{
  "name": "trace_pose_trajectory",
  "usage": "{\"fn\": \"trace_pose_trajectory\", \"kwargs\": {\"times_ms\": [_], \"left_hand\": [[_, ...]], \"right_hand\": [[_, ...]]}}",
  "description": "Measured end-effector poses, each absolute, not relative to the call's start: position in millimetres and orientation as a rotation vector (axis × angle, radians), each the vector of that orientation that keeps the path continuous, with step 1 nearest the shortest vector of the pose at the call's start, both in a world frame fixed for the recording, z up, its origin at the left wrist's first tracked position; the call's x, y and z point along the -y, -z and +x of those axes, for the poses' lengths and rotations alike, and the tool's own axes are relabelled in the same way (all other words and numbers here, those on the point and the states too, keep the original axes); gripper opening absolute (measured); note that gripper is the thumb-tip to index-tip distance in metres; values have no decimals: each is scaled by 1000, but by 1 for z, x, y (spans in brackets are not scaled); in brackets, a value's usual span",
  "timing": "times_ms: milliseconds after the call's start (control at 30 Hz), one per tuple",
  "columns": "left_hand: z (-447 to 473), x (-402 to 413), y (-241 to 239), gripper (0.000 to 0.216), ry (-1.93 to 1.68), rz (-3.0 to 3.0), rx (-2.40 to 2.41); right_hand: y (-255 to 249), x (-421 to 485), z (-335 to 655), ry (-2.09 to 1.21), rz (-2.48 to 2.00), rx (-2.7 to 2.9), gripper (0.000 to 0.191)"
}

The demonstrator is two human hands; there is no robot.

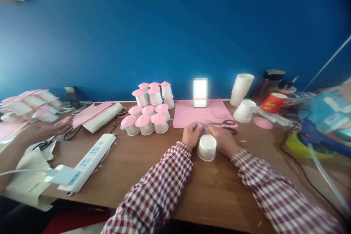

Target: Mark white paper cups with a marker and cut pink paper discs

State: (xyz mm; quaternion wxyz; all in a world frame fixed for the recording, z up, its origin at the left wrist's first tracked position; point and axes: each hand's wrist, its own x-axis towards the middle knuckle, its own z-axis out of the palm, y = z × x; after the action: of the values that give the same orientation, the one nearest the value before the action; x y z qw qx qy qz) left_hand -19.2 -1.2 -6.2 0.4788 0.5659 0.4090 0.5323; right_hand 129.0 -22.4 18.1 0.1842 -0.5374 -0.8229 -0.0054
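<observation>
Both hands meet behind an upside-down white paper cup (pixel 207 148), which stands on the desk between my wrists. The fingers of my left hand (pixel 192 134) are closed in a pinch. Close against it, my right hand (pixel 221 139) is closed too, with its fingertips largely hidden. Small pale-blue spots show at the fingertips; whether these are nails or a held thing I cannot tell. Dark-handled scissors (pixel 229 122) lie just beyond my right hand, partly over a stack of pink paper (pixel 188 111). A cut pink circle (pixel 218 113) rests on that stack.
Several white cups with pink cone tops (pixel 144 124) stand left of the paper. A power strip (pixel 90 161) lies nearer left, beside another person's hand (pixel 59 126). Stacked cups (pixel 241 89), a single cup (pixel 245 111), a red cup (pixel 273 102) and a blue glue gun (pixel 315 135) are right.
</observation>
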Motion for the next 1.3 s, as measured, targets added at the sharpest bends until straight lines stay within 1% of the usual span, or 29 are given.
{"fn": "trace_pose_trajectory", "kwargs": {"times_ms": [400,500,600,667,733,833,967,1100,1167,1300], "left_hand": [[-16,4,7,27,-1372,1228,-1060],[-16,2,5,26,-1371,1111,-1024],[-22,-4,0,26,-1473,868,-981],[-26,-7,-4,25,-1548,730,-939],[-28,-7,-7,25,-1551,735,-909],[-26,-5,-8,25,-1496,733,-871],[-24,-3,-9,26,-1453,627,-806],[-22,-2,-9,30,-1400,635,-768],[-21,-1,-9,32,-1363,672,-776],[-20,1,-4,36,-1256,779,-770]], "right_hand": [[-26,26,124,-13,-1432,2318,34],[-26,26,127,-28,-1431,2322,35],[-23,26,134,1,-1440,2342,36],[-22,26,140,43,-1446,2324,38],[-21,26,144,49,-1498,2238,42],[-22,25,146,-37,-1575,2061,46],[-21,25,142,-183,-1480,1929,44],[-24,26,137,-333,-1392,1859,30],[-26,28,134,-411,-1354,1836,27],[-31,29,131,-530,-1270,1770,32]]}}
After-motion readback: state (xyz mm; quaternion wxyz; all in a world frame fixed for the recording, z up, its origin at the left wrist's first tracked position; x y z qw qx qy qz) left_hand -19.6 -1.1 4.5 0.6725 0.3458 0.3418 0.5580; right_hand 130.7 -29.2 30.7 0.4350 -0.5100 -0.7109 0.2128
